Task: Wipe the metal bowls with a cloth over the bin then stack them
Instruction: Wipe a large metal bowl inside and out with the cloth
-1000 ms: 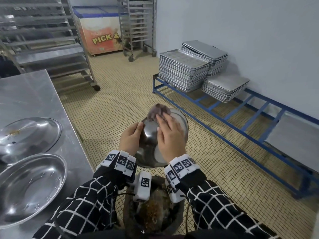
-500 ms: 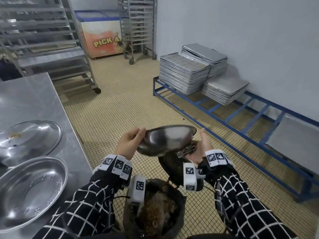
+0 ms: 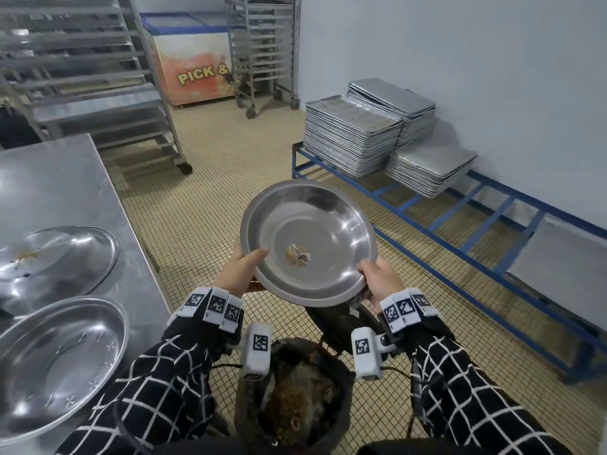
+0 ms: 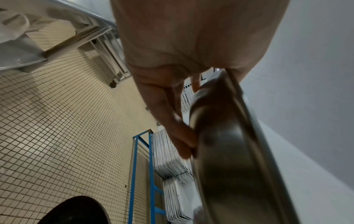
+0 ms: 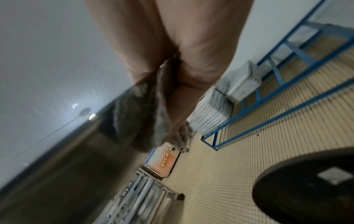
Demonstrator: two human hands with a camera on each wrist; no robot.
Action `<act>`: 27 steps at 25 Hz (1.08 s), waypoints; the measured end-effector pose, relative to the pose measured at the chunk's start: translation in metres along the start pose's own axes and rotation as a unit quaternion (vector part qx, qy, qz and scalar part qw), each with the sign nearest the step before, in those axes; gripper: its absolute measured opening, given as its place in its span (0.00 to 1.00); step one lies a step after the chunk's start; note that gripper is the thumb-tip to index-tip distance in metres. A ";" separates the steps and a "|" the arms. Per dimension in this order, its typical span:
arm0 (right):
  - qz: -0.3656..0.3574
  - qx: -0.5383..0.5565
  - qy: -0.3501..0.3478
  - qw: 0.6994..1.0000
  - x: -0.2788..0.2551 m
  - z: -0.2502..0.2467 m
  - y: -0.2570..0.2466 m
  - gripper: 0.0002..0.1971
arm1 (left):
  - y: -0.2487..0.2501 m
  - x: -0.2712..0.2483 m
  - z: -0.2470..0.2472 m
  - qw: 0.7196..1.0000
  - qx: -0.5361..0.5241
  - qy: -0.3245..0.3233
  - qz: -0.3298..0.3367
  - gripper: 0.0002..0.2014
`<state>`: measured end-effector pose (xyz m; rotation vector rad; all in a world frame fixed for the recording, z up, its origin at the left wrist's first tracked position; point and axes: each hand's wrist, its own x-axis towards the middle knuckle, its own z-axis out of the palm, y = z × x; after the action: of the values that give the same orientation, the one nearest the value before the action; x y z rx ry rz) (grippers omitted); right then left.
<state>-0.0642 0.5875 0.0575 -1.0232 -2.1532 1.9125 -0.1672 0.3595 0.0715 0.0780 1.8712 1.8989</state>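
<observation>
Two hands hold one metal bowl [image 3: 308, 241] up over the bin [image 3: 292, 399], which stands on the tiled floor right below the wrists, full of brown scraps. The bowl is tilted so its hollow faces the person, and a small sticker or patch of residue sits at the bottom of it.

The left hand [image 3: 239, 270] pinches the near-left rim: thumb over the lip on the inside, fingers [image 4: 184, 144] pressed flat against the outer wall. The right hand [image 3: 381, 280] grips the near-right rim, and the right wrist view shows a grey cloth [image 5: 153, 118] bunched in that same hand against the bowl's underside — so it holds rim and cloth together.

The bowl looks like thin stainless steel: light, stiff, smooth and probably a bit slippery, more so if damp or greasy. The rolled rim is the natural place to hold it, since the curved wall offers no purchase. One hand at the rim should be enough to carry it while the other wipes, though a firm pinch matters, as a slip would drop it into the bin.

Further left, on the steel table [image 3: 65, 178], lie two more bowls — a near bowl [image 3: 56, 369] open side up and a far bowl [image 3: 56, 257] behind it with brown specks on it. Neither is stacked yet.
</observation>
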 end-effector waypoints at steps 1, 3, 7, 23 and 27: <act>-0.022 -0.040 0.008 0.999 0.002 -0.002 0.000 0.08 | -0.002 0.000 -0.001 1.000 -0.004 -0.009 -0.022 0.18; -0.059 -0.098 0.012 0.993 0.003 -0.005 -0.002 0.10 | -0.006 0.000 -0.001 0.999 -0.023 -0.014 -0.033 0.19; -0.034 -0.189 0.004 0.981 0.002 0.001 -0.002 0.19 | -0.006 0.001 -0.002 0.999 -0.038 0.013 0.019 0.21; -0.358 -0.163 0.085 0.915 0.016 0.067 -0.049 0.14 | 0.006 -0.021 -0.001 0.991 0.110 -0.036 0.071 0.12; -0.429 -0.252 -0.057 0.866 0.000 0.090 -0.028 0.14 | 0.013 -0.019 0.000 0.989 0.119 -0.031 0.083 0.10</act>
<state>-0.1186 0.5108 0.0638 0.1044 -2.5784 1.0287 -0.1543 0.3535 0.0894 0.3760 2.0975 1.7443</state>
